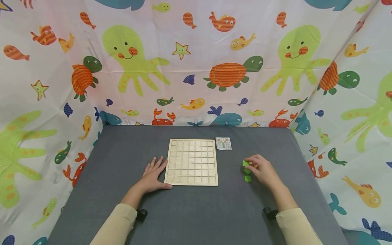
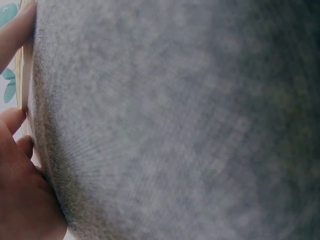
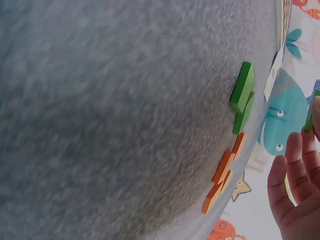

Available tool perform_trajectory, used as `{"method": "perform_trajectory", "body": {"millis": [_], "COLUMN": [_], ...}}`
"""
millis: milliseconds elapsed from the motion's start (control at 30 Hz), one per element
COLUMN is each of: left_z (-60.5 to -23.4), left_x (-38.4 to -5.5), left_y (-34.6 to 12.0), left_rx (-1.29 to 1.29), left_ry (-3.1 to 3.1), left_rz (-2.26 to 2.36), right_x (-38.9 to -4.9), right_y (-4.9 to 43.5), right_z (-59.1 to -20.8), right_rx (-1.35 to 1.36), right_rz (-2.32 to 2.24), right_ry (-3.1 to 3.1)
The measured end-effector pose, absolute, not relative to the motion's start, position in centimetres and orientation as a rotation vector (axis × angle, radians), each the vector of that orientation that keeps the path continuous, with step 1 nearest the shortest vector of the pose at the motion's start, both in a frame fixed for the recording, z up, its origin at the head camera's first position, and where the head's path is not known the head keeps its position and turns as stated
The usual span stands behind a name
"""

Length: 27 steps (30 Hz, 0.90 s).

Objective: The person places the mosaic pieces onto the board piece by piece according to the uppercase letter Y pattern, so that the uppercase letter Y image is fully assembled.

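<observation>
A square wooden grid board [image 1: 192,163] lies on the dark grey table. My left hand [image 1: 152,178] rests at its left side with fingers spread, the fingertips at the left edge and the thumb along the near left corner. To the right of the board, my right hand [image 1: 260,168] pinches a green tile [image 1: 245,163] between thumb and fingertips. In the right wrist view that green tile [image 3: 309,120] is raised above the table. Below the hand lie more green tiles [image 3: 242,87] and several orange tiles [image 3: 222,167], partly hidden by the hand in the head view.
A small card with a coloured grid pattern [image 1: 223,143] lies by the board's far right corner. Behind and beside the table [image 1: 196,217] hangs a white curtain [image 1: 196,44] printed with sea animals. Black straps [image 1: 142,215] are at both wrists.
</observation>
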<state>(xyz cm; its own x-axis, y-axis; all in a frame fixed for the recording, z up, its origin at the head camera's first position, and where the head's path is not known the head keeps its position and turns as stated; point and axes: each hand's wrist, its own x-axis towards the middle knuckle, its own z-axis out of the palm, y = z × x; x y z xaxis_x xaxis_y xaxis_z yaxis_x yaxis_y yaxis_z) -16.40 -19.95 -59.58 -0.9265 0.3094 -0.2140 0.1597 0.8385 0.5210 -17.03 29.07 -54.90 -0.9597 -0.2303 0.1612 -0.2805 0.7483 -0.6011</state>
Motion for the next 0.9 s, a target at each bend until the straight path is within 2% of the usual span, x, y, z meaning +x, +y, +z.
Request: {"method": "perform_trajectory", "body": {"millis": [900], "left_z": [-59.6], "left_x": [-16.4], "left_y": [-20.0], "left_rx": [0.352], "left_ry": [2.732], "left_rz": [0.751], "right_x": [-17.7], "right_y": [24.8], "right_z": [-54.9], "right_rx": [0.467], "right_rz": [1.053], "right_ry": [-2.886]}}
